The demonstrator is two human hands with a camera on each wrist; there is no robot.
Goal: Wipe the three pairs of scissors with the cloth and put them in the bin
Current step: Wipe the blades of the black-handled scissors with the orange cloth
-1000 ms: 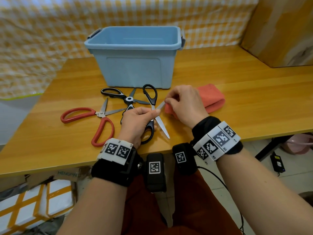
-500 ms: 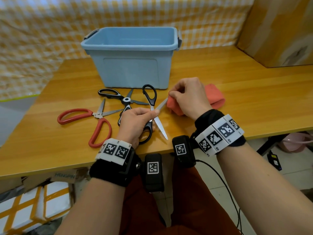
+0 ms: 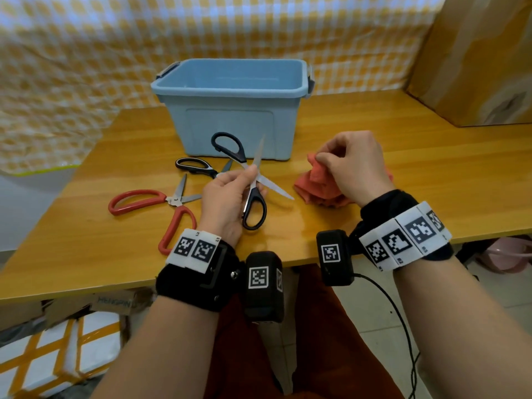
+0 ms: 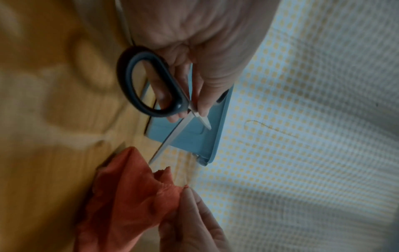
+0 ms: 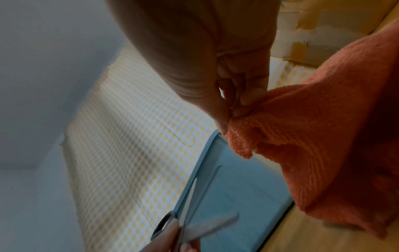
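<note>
1. Fingers (image 3: 250, 171) of left hand (image 3: 227, 200): clamped at the pivot of the black-handled scissors (image 3: 253, 185), blades spread, raised at frame centre.
2. Fingers of right hand (image 3: 354, 165): pinched on the orange cloth (image 3: 316, 185), right of centre.
3. Change: half a second ago the cloth wrapped a blade; now it is drawn clear. Judged: this wiping stroke is finished.
4. Blue bin (image 3: 233, 110): upper centre, nothing visible inside.
5. Red-handled scissors (image 3: 161, 208) and second black-handled scissors (image 3: 198, 166): on the table, left of centre, awaiting wiping.

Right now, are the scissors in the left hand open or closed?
Open. The black-handled scissors in the left hand have both blades spread in a wide V, tips far apart.
</note>
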